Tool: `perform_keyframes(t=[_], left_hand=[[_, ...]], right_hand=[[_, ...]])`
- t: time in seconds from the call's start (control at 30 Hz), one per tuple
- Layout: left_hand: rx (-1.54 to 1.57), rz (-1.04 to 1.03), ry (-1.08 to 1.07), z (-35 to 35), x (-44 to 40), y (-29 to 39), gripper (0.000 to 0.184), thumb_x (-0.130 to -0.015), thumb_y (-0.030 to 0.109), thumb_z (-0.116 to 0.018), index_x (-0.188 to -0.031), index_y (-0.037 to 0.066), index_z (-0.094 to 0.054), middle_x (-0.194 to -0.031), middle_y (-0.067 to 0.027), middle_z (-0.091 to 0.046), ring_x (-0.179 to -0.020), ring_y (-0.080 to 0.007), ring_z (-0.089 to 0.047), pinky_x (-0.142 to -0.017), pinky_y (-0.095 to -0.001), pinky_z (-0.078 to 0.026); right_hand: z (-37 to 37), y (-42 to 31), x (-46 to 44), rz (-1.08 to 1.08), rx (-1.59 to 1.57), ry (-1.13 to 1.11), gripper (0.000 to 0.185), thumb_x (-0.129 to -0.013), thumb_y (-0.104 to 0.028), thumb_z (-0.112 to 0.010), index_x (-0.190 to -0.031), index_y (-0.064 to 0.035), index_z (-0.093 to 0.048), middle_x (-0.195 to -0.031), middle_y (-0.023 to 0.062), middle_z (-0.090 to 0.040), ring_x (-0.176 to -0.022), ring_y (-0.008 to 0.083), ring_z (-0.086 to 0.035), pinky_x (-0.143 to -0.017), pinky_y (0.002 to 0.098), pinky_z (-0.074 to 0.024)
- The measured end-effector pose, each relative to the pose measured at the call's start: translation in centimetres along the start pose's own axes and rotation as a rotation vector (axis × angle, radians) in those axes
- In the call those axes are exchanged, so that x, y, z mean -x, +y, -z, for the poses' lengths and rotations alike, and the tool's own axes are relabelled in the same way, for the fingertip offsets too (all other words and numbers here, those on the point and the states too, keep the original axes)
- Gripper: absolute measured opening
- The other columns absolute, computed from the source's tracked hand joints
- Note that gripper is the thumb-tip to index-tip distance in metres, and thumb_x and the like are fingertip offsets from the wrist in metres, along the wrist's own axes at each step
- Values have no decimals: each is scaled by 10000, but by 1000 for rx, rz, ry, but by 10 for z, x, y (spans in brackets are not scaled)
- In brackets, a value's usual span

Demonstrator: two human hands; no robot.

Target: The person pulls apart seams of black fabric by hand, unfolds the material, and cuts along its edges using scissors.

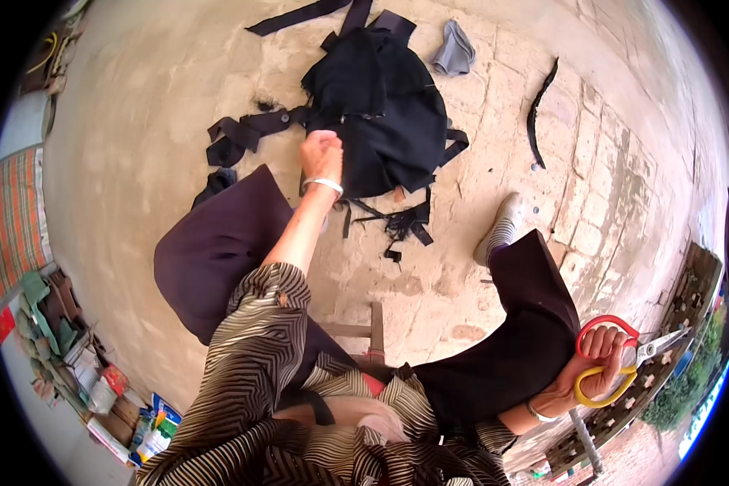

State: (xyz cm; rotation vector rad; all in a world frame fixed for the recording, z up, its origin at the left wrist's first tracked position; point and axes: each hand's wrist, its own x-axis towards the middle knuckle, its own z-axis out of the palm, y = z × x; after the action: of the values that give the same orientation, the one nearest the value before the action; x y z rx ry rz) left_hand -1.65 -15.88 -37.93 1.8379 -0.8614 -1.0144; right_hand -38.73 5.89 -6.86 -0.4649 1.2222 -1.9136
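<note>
Matte black cloth (381,113), rumpled into a rounded heap with frayed edges, lies at twelve o'clock on rough, cracked ground (138,121), thin dark strips (247,130) around it. The hands are well apart: the left hand (321,154) curls at the cloth's eight-o'clock edge, though I cannot tell whether it grips; the right hand (599,360), clamped on red-and-yellow-handled scissors (648,350), has the cloth toward half past ten.

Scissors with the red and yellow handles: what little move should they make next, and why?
Perhaps bring the scissors over to the black cloth. The right hand holds them well off to the side, while the left hand seems closed on the cloth's edge, as if steadying it.
</note>
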Motion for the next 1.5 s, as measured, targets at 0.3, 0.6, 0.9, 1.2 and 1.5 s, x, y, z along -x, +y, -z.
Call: perform_keyframes(t=[0.3, 0.6, 0.9, 1.2, 1.5], left_hand=[[-859, -484, -114, -93, -18, 4, 608, -738, 222, -784, -1219, 1, -485, -1208, -176, -495, -1138, -360, -484, -967, -454, -407], [-1138, -466, -172, -119, -56, -11, 658, -700, 294, -825, -1165, 14, -452, -1173, -176, -482, -1094, -333, -496, -960, -445, -376], [-547, -637, -1, -86, -99, -4, 179, -804, 136, -604, -913, -5, -603, -979, -189, -601, -919, -380, -586, -819, -472, -460], [-121, -403, 137, -22, -105, 133, 292, -734, 181, -588, -843, -90, -589, -708, -249, -595, -691, -390, -582, -734, -439, -459], [604, -188, -534, 16, 36, 288, 56, -762, 77, -614, -802, 44, -592, -734, -28, -580, -627, -155, -587, -526, -319, -496]], right_hand=[[-5, -1, -1, 39, 92, 125, 111, -917, -65, -506, -893, -35, -402, -710, 13, -312, -567, 102, -332, -500, 231, -312], [-5, -2, -1, 47, 114, 107, 124, -955, -74, -501, -957, -44, -381, -739, 8, -306, -571, 94, -301, -506, 228, -272], [-11, -1, 3, 71, 116, 107, 126, -925, -64, -509, -942, -48, -386, -747, 8, -316, -574, 91, -305, -497, 232, -267], [-14, 5, 12, 77, 65, 46, 132, -873, -93, -570, -876, -41, -449, -677, 14, -370, -546, 109, -375, -489, 239, -338], [-52, 27, 51, 119, 367, -28, 104, -851, 46, -552, -940, 20, -505, -990, 176, -649, -947, 263, -664, -833, 323, -516]])
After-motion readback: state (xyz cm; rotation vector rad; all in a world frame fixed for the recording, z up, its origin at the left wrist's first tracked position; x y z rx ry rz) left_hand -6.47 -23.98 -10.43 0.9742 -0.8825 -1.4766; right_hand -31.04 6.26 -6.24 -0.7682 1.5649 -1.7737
